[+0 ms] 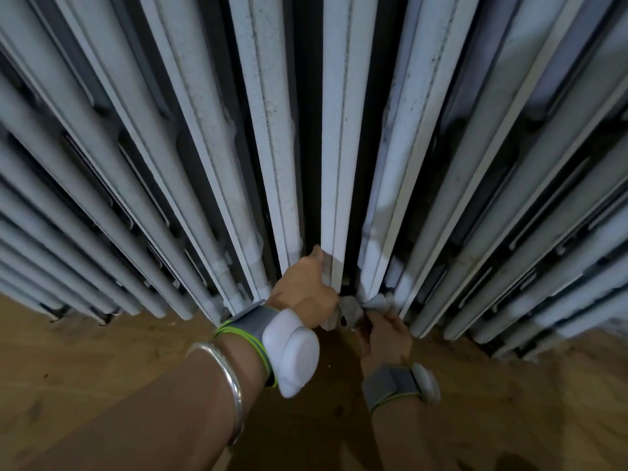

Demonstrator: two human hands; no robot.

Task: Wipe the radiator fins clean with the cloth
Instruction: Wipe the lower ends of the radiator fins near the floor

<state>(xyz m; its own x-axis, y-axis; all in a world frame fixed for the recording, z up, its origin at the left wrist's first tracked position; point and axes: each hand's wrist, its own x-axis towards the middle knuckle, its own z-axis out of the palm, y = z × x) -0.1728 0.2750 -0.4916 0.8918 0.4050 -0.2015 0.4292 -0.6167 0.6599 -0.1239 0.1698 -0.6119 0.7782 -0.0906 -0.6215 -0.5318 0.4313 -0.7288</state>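
Note:
A tall white radiator [343,137] with many dusty, speckled fins fills the view. At the foot of the centre fin, my left hand [304,288] wraps round the fin's lower end, thumb up its left side. A crumpled grey cloth [351,312] is bunched at the base of the gap just right of that fin. My right hand [385,334] holds the cloth from below, fingers pinching it against the bottom of the neighbouring fin. Part of the cloth is hidden between the fins and under my hands.
A brown wooden floor [112,362] runs under the radiator and around my arms. Both wrists carry grey bands with white sensor pods, and a silver bangle sits on the left forearm. Dark narrow gaps separate the fins.

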